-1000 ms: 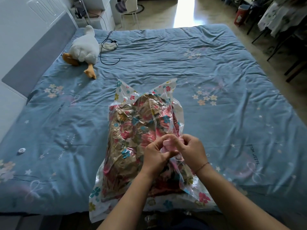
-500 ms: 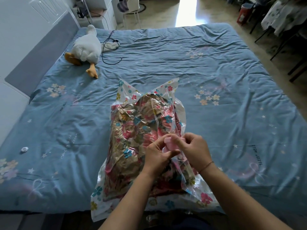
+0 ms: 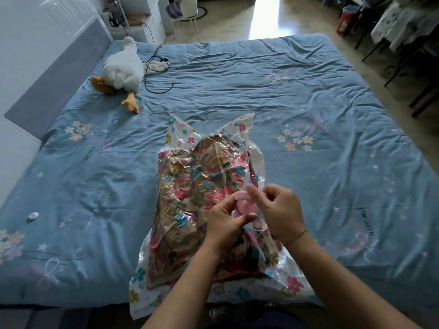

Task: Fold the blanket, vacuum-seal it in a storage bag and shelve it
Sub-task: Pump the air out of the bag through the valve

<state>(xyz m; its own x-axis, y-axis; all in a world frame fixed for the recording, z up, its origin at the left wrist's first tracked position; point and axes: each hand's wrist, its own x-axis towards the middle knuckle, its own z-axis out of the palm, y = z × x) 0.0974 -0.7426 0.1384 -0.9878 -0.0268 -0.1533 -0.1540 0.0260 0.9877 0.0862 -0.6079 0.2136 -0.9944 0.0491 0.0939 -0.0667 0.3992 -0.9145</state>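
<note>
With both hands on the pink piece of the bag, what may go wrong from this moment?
The left hand and right hand pinch the pink piece, pulling the film up; the storage bag might tear there. Its near end overhangs the bed edge, so it may slide off.

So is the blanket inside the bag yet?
Inside: the floral blanket shows through the clear storage bag around it.

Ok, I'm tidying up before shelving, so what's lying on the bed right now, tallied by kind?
Storage bag: 1
Folded blanket inside it: 1
Pink cap: 1
Plush goose: 1
Black cable: 1
Pale item under the cable, unclear: 1
Small white disc: 1
Total: 7
</note>
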